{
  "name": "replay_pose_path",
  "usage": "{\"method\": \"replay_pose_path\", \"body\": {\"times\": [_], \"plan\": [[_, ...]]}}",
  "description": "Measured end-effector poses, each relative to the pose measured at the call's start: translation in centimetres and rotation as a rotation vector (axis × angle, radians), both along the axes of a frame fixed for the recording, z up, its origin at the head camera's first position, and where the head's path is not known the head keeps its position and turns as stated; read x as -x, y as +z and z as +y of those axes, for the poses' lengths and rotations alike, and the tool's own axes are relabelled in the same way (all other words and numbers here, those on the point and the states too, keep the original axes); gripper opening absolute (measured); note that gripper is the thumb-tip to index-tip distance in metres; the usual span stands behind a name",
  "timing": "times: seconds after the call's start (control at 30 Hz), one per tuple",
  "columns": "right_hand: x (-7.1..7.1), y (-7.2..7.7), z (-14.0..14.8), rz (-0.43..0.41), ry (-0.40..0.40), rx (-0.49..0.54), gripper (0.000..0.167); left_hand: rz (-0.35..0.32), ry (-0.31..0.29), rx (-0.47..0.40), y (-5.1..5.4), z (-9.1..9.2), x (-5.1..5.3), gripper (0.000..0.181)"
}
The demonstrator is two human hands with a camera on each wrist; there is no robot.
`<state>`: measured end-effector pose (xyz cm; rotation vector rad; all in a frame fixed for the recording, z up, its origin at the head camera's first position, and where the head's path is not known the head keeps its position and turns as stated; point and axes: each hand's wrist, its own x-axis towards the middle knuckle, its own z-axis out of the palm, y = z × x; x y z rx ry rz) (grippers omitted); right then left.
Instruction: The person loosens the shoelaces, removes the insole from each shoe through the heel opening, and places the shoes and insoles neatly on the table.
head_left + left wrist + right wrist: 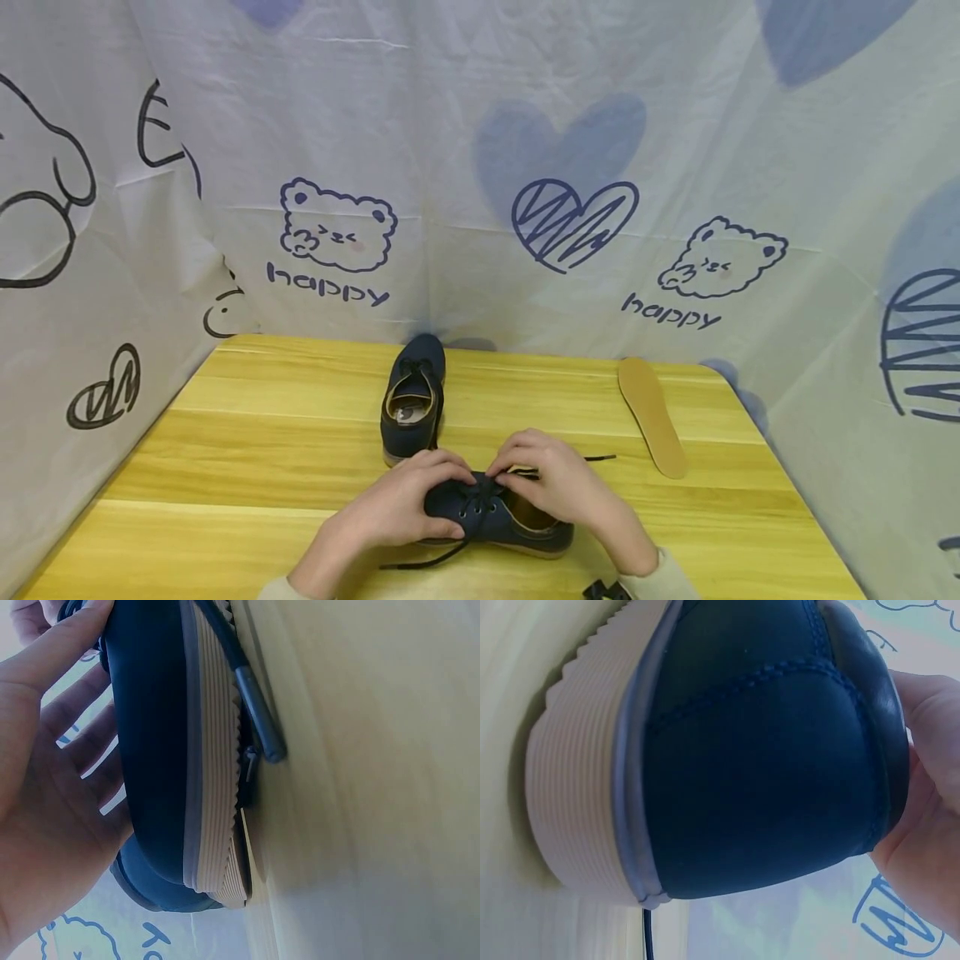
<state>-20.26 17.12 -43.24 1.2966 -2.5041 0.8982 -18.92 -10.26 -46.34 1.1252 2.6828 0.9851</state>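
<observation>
A navy lace-up shoe [517, 533] lies across the table at the front, its toe to the left and its open collar to the right. My left hand [408, 500] grips the toe end, thumb on the near side and fingers over the top. At the lacing, my right hand [551, 475] pinches the black shoelace [483, 492] between thumb and fingertips; the exact pinch point is partly hidden. One loose lace end [423, 565] trails toward the front left. In the right wrist view, the heel [757, 787] stands close, the palm behind it.
The matching navy shoe [412, 400] stands behind, toe toward the curtain [450, 275], with its laces tied. A tan insole [652, 417] lies at the back right. Near the right sleeve is a small black object [606, 590], cut off by the frame edge. Wooden table [262, 433] underneath.
</observation>
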Motion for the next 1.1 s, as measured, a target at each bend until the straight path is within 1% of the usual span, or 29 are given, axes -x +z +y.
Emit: {"method": "replay_pose_path", "body": {"times": [0.17,0.33,0.5,0.6,0.77,0.87,1.0,1.1], "plan": [[0.13,-0.1,0.25,0.038,-0.061,0.01,0.015,0.005,-0.001,0.0,-0.07,0.01,0.07,0.049],[0.29,-0.05,0.4,0.055,-0.124,0.015,0.017,-0.005,0.002,0.004,0.01,0.02,0.02,0.05],[0.45,-0.03,0.61,0.046,-0.185,0.01,0.013,-0.009,0.004,0.002,0.19,0.06,-0.06,0.05],[0.54,-0.13,0.78,0.039,-0.232,0.001,0.01,0.0,0.005,0.003,0.23,0.08,-0.1,0.05],[0.7,-0.32,0.93,0.013,-0.338,-0.026,0.01,0.003,0.008,0.005,0.23,0.09,-0.17,0.05],[0.71,-0.44,0.96,-0.022,-0.396,-0.052,0.009,0.001,0.009,0.006,0.19,0.09,-0.17,0.05],[0.68,-0.49,0.98,-0.073,-0.436,-0.094,0.008,-0.001,0.008,0.007,0.13,0.09,-0.13,0.05],[0.72,-0.54,1.01,-0.095,-0.443,-0.112,0.008,-0.004,0.008,0.009,0.13,0.07,-0.08,0.05]]}}
